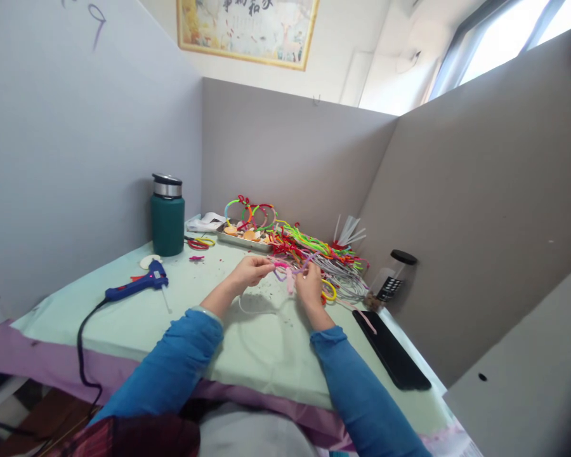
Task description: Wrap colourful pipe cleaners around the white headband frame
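My left hand [251, 270] and my right hand [310, 285] are raised just above the pale green table cover [204, 317], close together. Both pinch a bent piece of pink and purple pipe cleaner [286, 270] stretched between them. A pink end hangs down from it between the hands. Right behind my hands lies a heap of coloured pipe cleaners [318, 251], red, green, yellow and grey. Both sleeves are blue.
A blue glue gun [137, 284] with a black cord lies at the left. A dark green flask [167, 216] stands at the back left. A metal tray [242, 236] holds small pieces. A black flat object [390, 349] and a dark-lidded jar [393, 276] sit at the right. Grey partition walls enclose the desk.
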The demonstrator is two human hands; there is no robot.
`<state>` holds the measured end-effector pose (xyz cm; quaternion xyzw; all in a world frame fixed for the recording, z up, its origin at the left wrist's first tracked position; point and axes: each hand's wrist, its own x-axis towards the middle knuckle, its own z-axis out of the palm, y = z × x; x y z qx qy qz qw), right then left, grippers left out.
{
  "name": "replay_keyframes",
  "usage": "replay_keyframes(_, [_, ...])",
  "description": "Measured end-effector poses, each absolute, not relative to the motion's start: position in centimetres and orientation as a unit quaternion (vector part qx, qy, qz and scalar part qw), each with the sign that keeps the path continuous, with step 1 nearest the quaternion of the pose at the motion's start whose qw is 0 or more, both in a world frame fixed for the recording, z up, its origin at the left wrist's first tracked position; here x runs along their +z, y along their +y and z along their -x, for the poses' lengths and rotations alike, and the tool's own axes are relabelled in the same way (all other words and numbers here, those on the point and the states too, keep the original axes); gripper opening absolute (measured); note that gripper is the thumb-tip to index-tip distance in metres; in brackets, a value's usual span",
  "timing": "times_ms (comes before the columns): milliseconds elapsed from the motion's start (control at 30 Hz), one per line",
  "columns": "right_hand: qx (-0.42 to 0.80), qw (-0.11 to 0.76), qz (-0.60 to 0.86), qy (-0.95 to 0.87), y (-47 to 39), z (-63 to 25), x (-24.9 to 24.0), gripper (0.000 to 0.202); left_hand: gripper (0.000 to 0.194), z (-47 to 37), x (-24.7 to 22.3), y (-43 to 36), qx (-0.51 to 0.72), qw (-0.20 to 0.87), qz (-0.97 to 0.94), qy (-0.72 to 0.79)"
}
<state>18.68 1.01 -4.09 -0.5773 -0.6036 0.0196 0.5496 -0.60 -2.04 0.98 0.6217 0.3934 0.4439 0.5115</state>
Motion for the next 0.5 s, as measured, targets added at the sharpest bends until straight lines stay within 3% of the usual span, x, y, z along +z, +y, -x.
replay_keyframes(167, [0.006,0.602,0.573,-0.555,1.5,-19.6,-3.7,0.032,0.044,0.9,0.7,-2.0,0.396,0.530,-0.645,0.383])
replay_keyframes(400, [0.349,0.699,0.421,-0.462,1.8,-20.1,-2.5,0.041,0.048,1.3,0.7,-2.5,0.288,0.537,-0.701,0.371])
replay_keyframes(500, [0.463,0.664,0.374,-0.453,0.9,-20.4,-1.8,0.042,0.049,1.1,0.7,-2.5,0.271,0.508,-0.721,0.385])
